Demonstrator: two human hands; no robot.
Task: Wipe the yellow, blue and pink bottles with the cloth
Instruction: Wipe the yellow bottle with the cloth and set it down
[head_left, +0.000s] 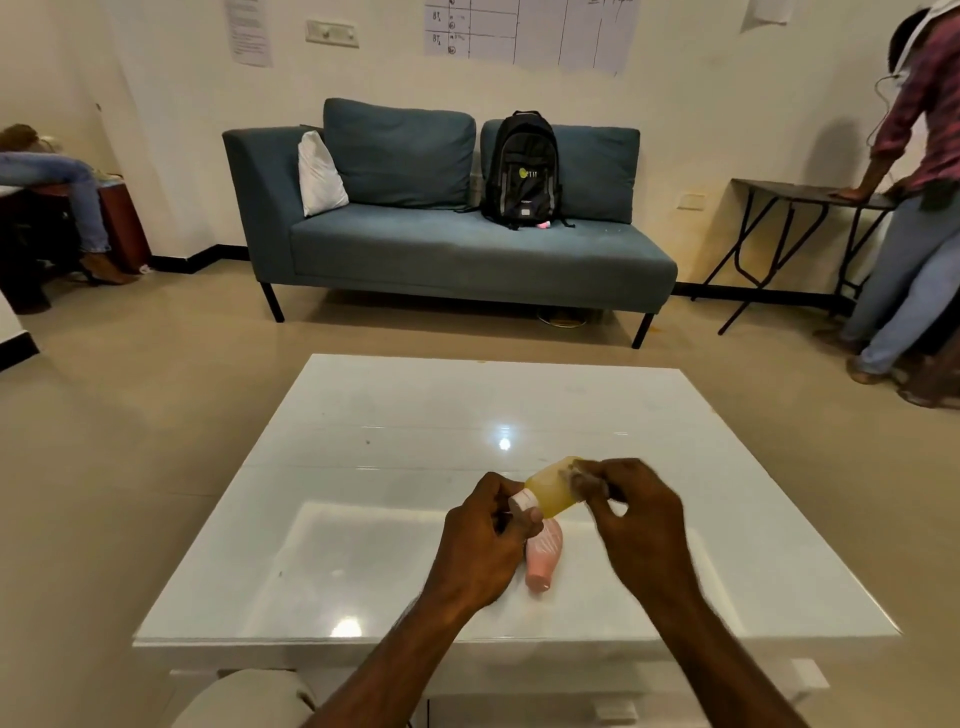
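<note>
My left hand (488, 535) grips the yellow bottle (551, 488) by its white-capped neck and holds it tilted above the white table (363, 519). My right hand (631, 506) pinches a small, blurred greyish cloth (584, 480) against the bottle's far end. The pink bottle (543, 558) lies on its side on the table just below my hands, partly hidden by my left hand. No blue bottle is in view.
A blue sofa (452, 249) with a black backpack (522, 169) and a white cushion stands beyond the table. A person stands at a folding table (795, 208) at the far right. Another person's legs show at the far left.
</note>
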